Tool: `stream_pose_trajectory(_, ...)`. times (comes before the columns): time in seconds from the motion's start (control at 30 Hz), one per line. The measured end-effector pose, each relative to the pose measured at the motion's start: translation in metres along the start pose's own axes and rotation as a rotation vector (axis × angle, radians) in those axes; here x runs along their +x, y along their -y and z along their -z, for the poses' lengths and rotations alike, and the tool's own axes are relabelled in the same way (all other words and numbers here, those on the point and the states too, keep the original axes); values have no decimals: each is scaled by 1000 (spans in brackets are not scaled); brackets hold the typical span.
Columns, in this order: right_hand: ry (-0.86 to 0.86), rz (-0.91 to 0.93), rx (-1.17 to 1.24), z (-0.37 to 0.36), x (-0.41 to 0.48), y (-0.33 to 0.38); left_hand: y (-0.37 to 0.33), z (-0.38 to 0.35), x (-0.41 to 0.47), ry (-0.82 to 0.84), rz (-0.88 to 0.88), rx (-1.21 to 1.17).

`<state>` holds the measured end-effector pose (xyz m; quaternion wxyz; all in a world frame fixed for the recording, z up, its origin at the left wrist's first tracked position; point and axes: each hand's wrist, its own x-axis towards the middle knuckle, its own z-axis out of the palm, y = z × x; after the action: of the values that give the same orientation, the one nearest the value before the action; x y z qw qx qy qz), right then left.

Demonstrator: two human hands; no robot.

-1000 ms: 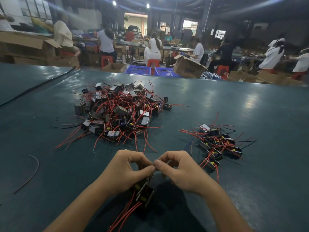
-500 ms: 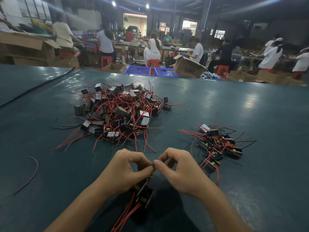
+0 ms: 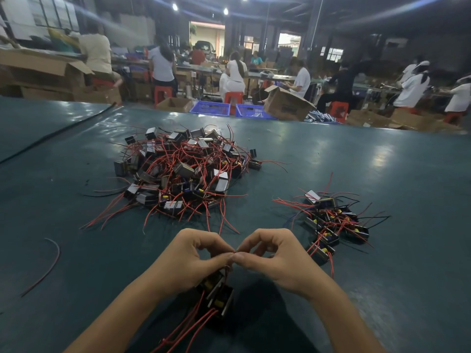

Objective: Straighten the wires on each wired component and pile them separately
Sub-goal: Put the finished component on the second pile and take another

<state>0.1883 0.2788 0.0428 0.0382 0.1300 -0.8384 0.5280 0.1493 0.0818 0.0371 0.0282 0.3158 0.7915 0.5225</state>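
Observation:
A big tangled heap of black wired components (image 3: 183,171) with red wires lies on the green table (image 3: 369,161), ahead and left of centre. A smaller pile of components (image 3: 331,220) sits to the right. Near the front edge my left hand (image 3: 188,258) and my right hand (image 3: 277,256) meet thumb to thumb, both pinching a thin wire of one component (image 3: 216,299). That component hangs just under the left hand, its red wires trailing toward me. The pinched wire end is mostly hidden by the fingertips.
A loose red wire (image 3: 48,266) lies on the table at the left, and a black cable (image 3: 58,133) runs along the far left. Beyond the table's far edge are cardboard boxes (image 3: 285,103), blue crates (image 3: 211,108) and several seated people.
Both hands stay pinched together on the wire; they have shifted very slightly, and the component under the left hand hangs almost as before.

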Motion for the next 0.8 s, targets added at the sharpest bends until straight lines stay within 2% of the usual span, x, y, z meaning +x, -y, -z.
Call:
stream_pose_trajectory(0.2,-25,-16,0,-7,2,-5,-5,0,-1,30,-3,-5)
stream_pose_trajectory(0.4,-5,-117,9,-13,2,-7,-3,1,-2,4,-53,89)
stream_pose_trajectory(0.6,20,-12,-8,-16,-1,-1,1,5,1,70,-11,22)
stream_pose_trajectory(0.8,31,8,10,1,-2,-4,0,3,2,122,83,-111)
